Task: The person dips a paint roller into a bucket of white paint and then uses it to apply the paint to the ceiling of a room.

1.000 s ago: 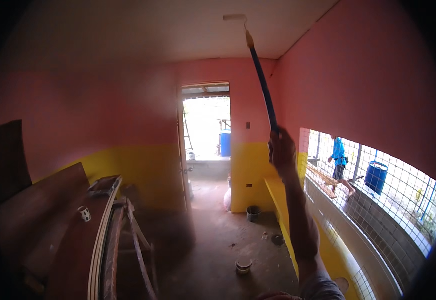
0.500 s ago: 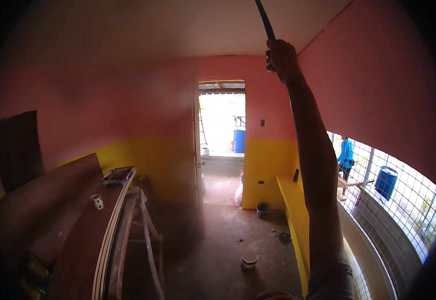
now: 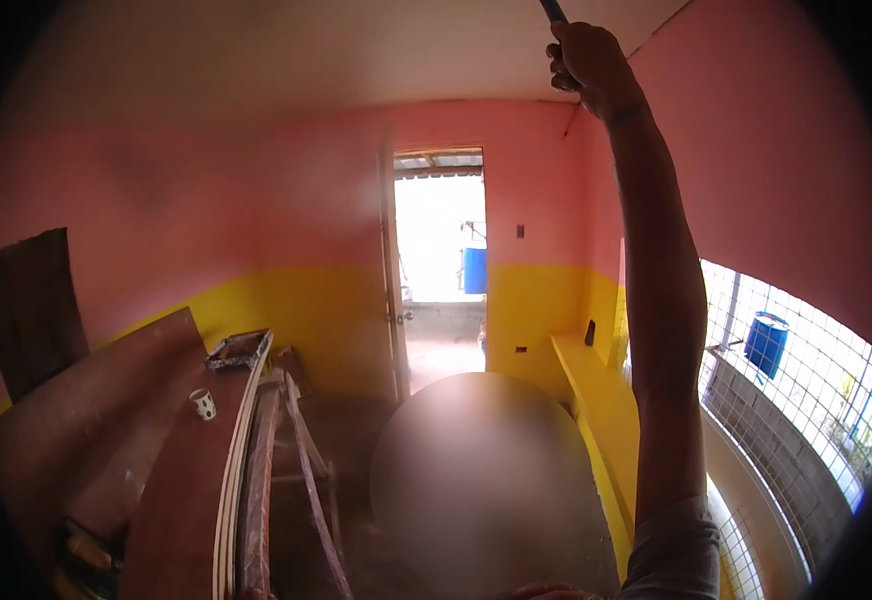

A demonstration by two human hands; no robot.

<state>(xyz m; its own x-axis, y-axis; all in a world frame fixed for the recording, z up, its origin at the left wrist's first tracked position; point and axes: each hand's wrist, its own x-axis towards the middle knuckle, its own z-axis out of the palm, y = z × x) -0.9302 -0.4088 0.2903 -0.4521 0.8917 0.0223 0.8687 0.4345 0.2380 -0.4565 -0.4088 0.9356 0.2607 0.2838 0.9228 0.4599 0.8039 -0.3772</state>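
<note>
My right hand (image 3: 596, 65) is raised high at the end of a stretched arm, close below the pale ceiling (image 3: 356, 50). Its fingers are wrapped round a thin dark handle (image 3: 553, 10). The top of that handle runs out of the picture, so whatever it carries is hidden. I cannot see my left hand; a small dark reddish shape (image 3: 551, 592) at the lower edge is too little to make out. Beyond the raised hand are the pink upper wall (image 3: 526, 180) and its corner with the right wall.
At left, a reddish-brown board top (image 3: 171, 500) bears a paper cup (image 3: 202, 403) and a paint tray (image 3: 238, 350). Wooden legs (image 3: 306, 450) stand beside it. A yellow ledge (image 3: 596, 400) runs below the meshed window (image 3: 806, 350). Ahead is an open doorway (image 3: 441, 240). A round blur hides the middle floor.
My right hand has risen and shifted slightly right with the handle, of which less now shows. The view has moved a little. The person outside the window is no longer visible.
</note>
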